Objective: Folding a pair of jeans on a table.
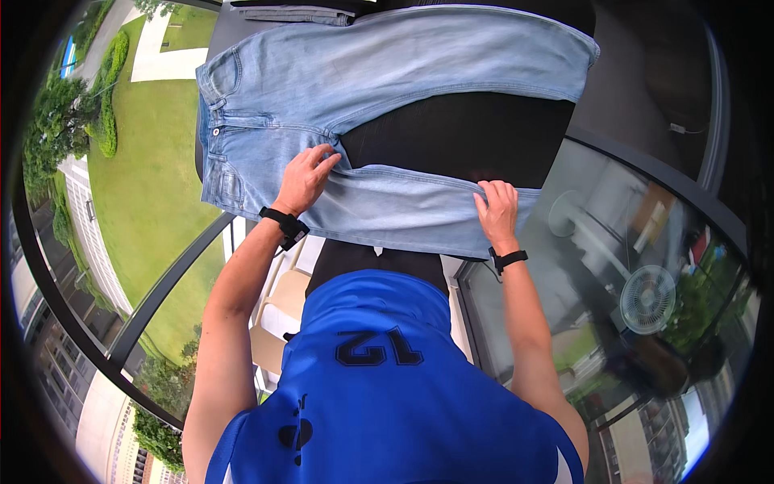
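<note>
Light blue denim jeans (387,66) lie spread across a dark table (459,136), front side up, waistband at the left and leg hems at the right. The two legs are apart, with black tabletop showing between them. My left hand (308,175) rests on the nearer leg close to the crotch, fingers loosely curled. Near the lower end of that same leg, my right hand (499,202) touches the inner seam; whether its fingers pinch the denim I cannot tell. Both wrists wear black bands.
Folded grey garments (302,14) lie at the table's far edge. Light-coloured chairs (287,293) stand below on the left, beside my body. Glass panels with dark frames (163,278) are on the left, and a reflecting glass pane with a fan (648,296) showing is on the right.
</note>
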`<state>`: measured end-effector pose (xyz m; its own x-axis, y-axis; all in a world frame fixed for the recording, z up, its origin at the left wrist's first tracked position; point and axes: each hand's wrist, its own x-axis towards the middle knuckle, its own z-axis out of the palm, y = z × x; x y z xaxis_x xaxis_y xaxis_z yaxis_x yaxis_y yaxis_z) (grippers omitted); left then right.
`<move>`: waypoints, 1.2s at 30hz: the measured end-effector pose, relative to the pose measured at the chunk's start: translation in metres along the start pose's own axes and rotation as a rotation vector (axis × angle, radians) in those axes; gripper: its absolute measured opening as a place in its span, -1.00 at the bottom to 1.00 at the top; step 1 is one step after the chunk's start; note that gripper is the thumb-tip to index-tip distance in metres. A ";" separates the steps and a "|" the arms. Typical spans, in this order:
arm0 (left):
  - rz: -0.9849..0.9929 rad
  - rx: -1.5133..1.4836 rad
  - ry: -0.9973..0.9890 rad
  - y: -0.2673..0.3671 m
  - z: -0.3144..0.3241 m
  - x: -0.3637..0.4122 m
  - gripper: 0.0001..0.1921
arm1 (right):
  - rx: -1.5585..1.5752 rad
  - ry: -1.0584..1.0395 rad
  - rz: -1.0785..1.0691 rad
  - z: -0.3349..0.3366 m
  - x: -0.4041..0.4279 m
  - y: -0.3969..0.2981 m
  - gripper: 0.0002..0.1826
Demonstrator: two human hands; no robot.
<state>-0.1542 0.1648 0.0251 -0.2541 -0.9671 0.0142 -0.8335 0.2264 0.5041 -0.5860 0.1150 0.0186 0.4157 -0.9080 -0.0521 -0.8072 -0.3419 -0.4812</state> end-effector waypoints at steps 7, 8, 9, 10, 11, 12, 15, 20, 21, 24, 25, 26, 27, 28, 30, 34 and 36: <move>-0.161 0.006 -0.038 -0.002 0.008 0.023 -0.78 | -0.070 -0.190 -0.021 -0.031 -0.036 0.041 -0.81; -0.167 0.024 0.004 0.000 0.008 0.026 -0.81 | -0.076 -0.365 0.113 -0.035 -0.040 0.047 -0.81; -0.161 0.029 0.005 0.000 0.010 0.028 -0.81 | -0.081 -0.538 0.250 -0.039 -0.043 0.053 -0.82; -0.198 0.026 0.006 0.000 0.011 0.029 -0.80 | -0.078 -0.560 0.288 -0.041 -0.046 0.059 -0.80; -0.236 0.024 0.006 0.001 0.011 0.030 -0.79 | -0.072 -0.553 0.290 -0.042 -0.052 0.067 -0.80; -0.229 0.032 0.004 0.000 0.014 0.029 -0.79 | -0.061 -0.555 0.294 -0.043 -0.058 0.074 -0.78; -0.252 0.055 0.009 0.001 0.016 0.027 -0.76 | -0.022 -0.564 0.318 -0.049 -0.070 0.089 -0.73; -0.305 0.045 -0.010 0.011 0.016 0.032 -0.69 | 0.052 -0.550 0.496 -0.061 -0.095 0.111 -0.63; -0.292 0.045 -0.017 0.013 0.021 0.032 -0.69 | 0.057 -0.544 0.509 -0.060 -0.104 0.119 -0.63; -0.412 0.076 -0.023 0.012 0.027 0.029 -0.62 | -0.031 -0.438 0.589 -0.052 -0.132 0.144 -0.65; -0.396 0.075 -0.030 0.014 0.030 0.028 -0.62 | -0.027 -0.430 0.604 -0.048 -0.137 0.152 -0.65; -0.399 0.087 0.003 0.016 0.033 0.026 -0.60 | -0.104 -0.375 0.610 -0.044 -0.144 0.159 -0.68; -0.405 0.105 0.038 0.014 0.032 0.023 -0.59 | -0.176 -0.319 0.611 -0.039 -0.149 0.161 -0.70; -0.423 0.083 0.025 0.016 0.033 0.022 -0.56 | -0.262 -0.222 0.591 -0.039 -0.156 0.164 -0.69; -0.317 0.098 0.065 0.017 0.035 0.021 -0.42 | -0.222 0.018 0.657 -0.031 -0.168 0.171 -0.69; -0.293 -0.003 0.214 0.019 0.021 -0.007 -0.33 | 0.066 0.477 0.924 0.000 -0.201 0.168 -0.66; -0.503 -0.106 0.361 0.017 0.017 -0.032 -0.45 | 0.456 0.250 1.205 0.028 -0.247 0.180 -0.62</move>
<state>-0.1682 0.2020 0.0181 0.3535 -0.9348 0.0344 -0.7501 -0.2613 0.6075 -0.8222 0.2849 -0.0793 -0.5904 -0.6211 -0.5154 -0.3810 0.7774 -0.5005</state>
